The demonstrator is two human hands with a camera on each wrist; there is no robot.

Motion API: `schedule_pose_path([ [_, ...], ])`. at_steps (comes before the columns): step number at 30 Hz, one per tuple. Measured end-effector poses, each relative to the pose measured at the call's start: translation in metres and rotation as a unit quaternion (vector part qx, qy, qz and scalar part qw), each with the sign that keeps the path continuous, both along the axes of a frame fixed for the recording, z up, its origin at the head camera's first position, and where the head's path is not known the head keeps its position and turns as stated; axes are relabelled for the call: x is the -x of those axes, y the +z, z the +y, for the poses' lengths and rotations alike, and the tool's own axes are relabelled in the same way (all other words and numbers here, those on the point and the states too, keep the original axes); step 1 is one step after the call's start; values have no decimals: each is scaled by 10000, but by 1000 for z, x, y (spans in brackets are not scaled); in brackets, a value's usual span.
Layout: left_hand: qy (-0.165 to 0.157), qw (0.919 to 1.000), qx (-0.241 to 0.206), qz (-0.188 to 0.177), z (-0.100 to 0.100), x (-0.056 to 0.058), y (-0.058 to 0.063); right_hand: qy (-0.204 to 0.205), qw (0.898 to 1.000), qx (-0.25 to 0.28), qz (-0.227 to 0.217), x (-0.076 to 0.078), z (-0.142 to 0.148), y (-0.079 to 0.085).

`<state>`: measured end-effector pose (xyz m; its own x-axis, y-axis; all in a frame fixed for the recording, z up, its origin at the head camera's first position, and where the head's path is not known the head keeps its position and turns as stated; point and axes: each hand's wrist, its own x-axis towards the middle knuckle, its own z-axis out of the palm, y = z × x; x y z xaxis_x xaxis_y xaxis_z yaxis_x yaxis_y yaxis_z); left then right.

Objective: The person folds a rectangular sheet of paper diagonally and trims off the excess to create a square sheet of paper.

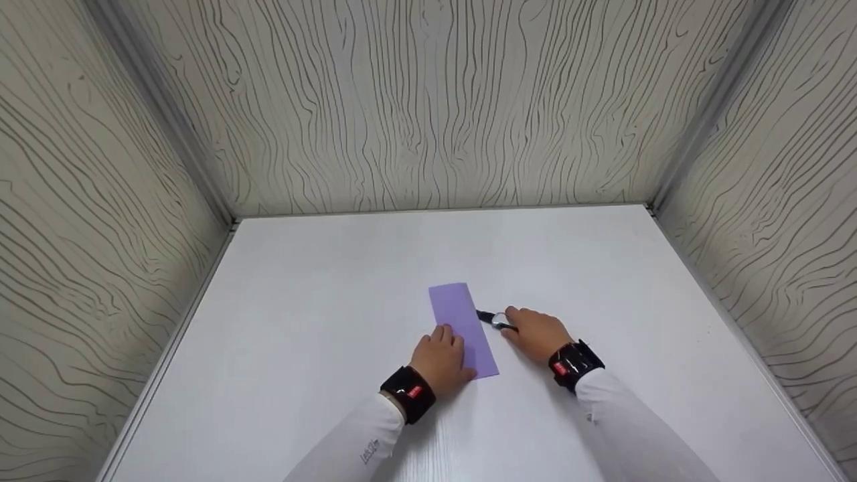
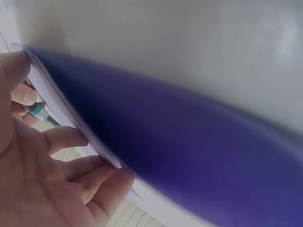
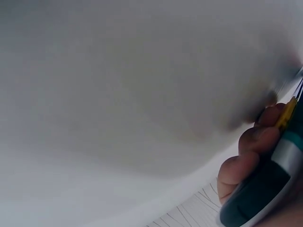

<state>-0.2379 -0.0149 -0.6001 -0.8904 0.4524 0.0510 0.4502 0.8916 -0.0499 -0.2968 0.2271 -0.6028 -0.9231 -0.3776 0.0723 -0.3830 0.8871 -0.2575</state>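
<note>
A strip of folded purple paper lies slantwise on the white table. My left hand rests on its lower left part, the fingertips and thumb pressing it down. Seen from the left wrist, the fold gapes a little along the purple layer, and the fingertips touch the paper's edge. Just right of the paper, my right hand grips a utility knife, its tip pointing left at the paper's right edge. The right wrist view shows fingers curled round the knife's dark green and grey handle.
The white table runs up to a wood-patterned back panel. Similar side panels stand at left and right, with grey metal posts in the corners. Black bands circle both wrists over white sleeves.
</note>
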Motion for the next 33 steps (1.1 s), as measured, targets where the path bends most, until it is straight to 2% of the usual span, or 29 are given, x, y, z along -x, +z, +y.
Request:
schedule_pose_path([
  [4,-98,9999,-7,-45,-3,-7,4,59,10000,0,-13,-7,2,-2],
  [11,-534,9983,-11,-239,-15,-15,12,222,9997,-30,22,-23,6,-4],
  [15,-589,9970,-199,-458,-19,-10,18,225,9997,-33,53,-27,6,-6],
  [22,-390,9983,-95,-418,-12,3,17,164,9999,8,37,-28,4,-5],
  [29,-218,9941,-523,-924,-9,10,18,161,9999,-22,43,-25,3,-3],
  [33,-220,9938,-494,-970,-7,12,20,190,9998,-11,85,-23,4,-1],
])
